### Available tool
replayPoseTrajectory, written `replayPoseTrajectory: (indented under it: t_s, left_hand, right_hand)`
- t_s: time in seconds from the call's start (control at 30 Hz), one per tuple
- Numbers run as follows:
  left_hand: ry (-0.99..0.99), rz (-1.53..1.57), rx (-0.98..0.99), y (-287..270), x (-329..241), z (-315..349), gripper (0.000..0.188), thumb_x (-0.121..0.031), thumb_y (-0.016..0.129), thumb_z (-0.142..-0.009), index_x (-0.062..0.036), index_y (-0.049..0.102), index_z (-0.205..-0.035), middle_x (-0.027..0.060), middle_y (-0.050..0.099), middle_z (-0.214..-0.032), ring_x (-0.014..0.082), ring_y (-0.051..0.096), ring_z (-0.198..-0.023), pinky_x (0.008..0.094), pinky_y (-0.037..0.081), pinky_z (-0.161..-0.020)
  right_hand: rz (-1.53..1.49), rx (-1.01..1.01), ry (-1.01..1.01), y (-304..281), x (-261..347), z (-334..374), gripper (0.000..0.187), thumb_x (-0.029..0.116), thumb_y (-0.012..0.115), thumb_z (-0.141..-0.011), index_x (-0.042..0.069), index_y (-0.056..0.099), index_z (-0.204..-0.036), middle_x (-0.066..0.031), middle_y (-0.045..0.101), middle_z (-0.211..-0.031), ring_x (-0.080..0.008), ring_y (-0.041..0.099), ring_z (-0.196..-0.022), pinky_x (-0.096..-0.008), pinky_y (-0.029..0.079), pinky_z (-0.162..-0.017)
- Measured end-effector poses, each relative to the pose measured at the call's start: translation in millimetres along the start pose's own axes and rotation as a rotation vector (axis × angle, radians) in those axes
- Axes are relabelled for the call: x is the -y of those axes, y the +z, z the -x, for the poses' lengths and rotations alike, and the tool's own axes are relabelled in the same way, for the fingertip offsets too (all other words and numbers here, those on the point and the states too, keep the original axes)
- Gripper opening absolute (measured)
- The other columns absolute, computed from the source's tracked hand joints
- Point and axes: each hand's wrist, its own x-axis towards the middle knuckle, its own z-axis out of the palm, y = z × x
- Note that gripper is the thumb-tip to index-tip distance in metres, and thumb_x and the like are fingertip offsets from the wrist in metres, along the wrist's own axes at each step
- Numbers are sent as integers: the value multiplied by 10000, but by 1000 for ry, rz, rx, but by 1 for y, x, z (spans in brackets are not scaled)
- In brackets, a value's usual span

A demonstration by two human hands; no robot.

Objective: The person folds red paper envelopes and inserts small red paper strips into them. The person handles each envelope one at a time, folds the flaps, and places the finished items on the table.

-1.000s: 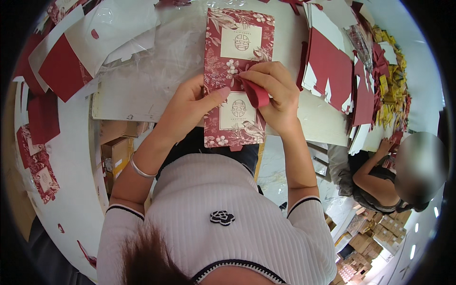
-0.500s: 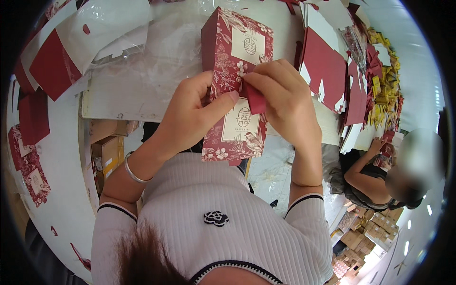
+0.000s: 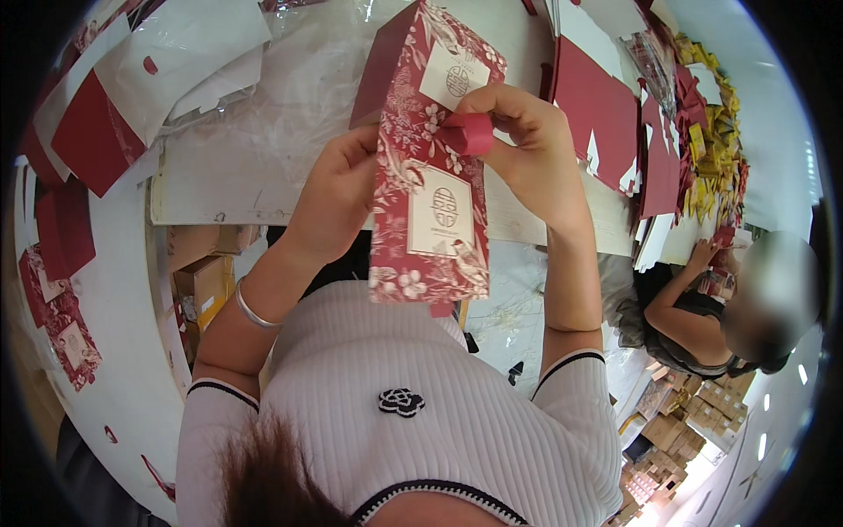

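Note:
A red gift box with white flower and bird print and cream label panels is held up in front of my chest. My left hand grips its left side, and the fingertips are hidden behind the printed face. A red ribbon comes out of the middle of that face and curves in a loop. My right hand pinches this ribbon between thumb and fingers, close to the box. Below the box's lower edge a short red tab sticks out.
Red and white card sheets are stacked on the worktable at right, with yellow packets beyond. Clear plastic lies at the back. A red box sits at left. Another person works at far right.
My left thumb has left the printed face and gone out of sight. My right hand has risen slightly with the ribbon, which now curves in a loop. The box's face shows more fully.

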Motion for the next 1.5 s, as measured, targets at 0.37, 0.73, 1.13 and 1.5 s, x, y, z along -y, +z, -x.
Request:
replayPoseTrajectory:
  t_s: [0.37, 0.73, 1.13, 1.5]
  left_hand:
    - [121, -720, -190, -2, -5, -5, 226, -150, 472, -859, 49, 543, -937, 54, 609, -859, 68, 564, -738, 218, 480, -613]
    - [50, -765, -50, -12, 4, -1, 348, -275, 353, -911, 12, 490, -1054, 73, 581, -965, 96, 571, -847, 242, 498, -695]
    - [31, -1170, -35, 0, -13, -5, 256, -76, 608, -732, 69, 535, -930, 116, 624, -867, 134, 552, -698, 295, 455, -648]
    - [55, -1078, -256, 9, -21, 10, 188, -99, 567, -771, 21, 541, -913, 71, 606, -747, 84, 522, -668, 235, 435, -624]
  right_hand:
    - [-93, 151, -29, -7, -7, -18, 102, 35, 646, -728, -18, 617, -811, -35, 605, -698, -85, 531, -618, -213, 435, -570]
    - [179, 255, -141, -3, -2, -24, 66, -23, 586, -730, -16, 524, -752, -32, 445, -720, -117, 430, -609, -249, 365, -552]
    - [128, 315, -142, -8, -8, -25, 100, -8, 583, -727, -8, 563, -825, -26, 471, -791, -111, 468, -656, -233, 386, -578]
    - [-35, 218, -116, -10, -12, -24, 107, 20, 522, -776, -14, 550, -873, -20, 525, -728, -75, 467, -658, -225, 406, -588]
